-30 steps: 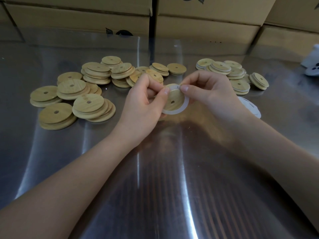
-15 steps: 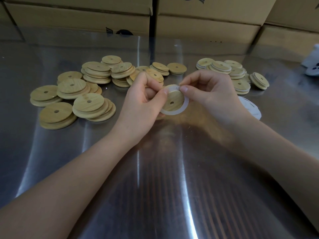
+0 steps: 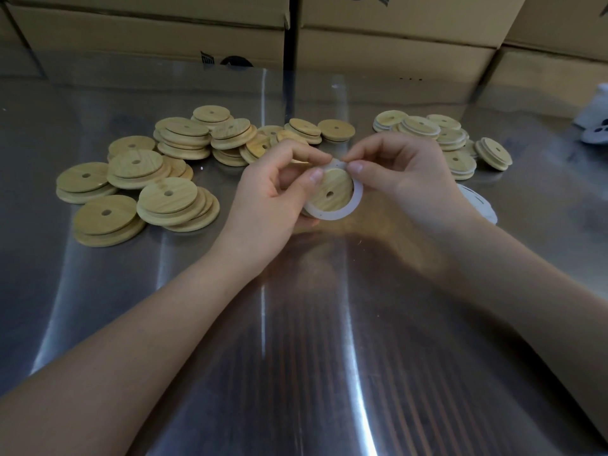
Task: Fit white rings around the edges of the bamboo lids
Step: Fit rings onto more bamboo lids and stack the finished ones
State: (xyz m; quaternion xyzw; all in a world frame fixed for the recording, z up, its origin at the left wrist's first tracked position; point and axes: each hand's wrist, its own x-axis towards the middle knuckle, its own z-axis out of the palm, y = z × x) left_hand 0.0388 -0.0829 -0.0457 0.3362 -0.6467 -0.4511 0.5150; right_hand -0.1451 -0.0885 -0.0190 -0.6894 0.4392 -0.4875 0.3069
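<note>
Gripping a bamboo lid [image 3: 332, 190] in my left hand [image 3: 273, 192], I pinch the white ring [image 3: 357, 199] at its 12 o'clock edge with my right hand [image 3: 404, 179]; bare lids [image 3: 171, 199] lie at 10 o'clock, ringed lids [image 3: 454, 143] at 2 o'clock.

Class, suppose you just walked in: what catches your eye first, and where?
Centre, above the steel table, the left hand holds a bamboo lid while the right hand pinches the white ring around it. Plain lids lie scattered to the left; ringed lids sit to the right, before cardboard boxes.
</note>
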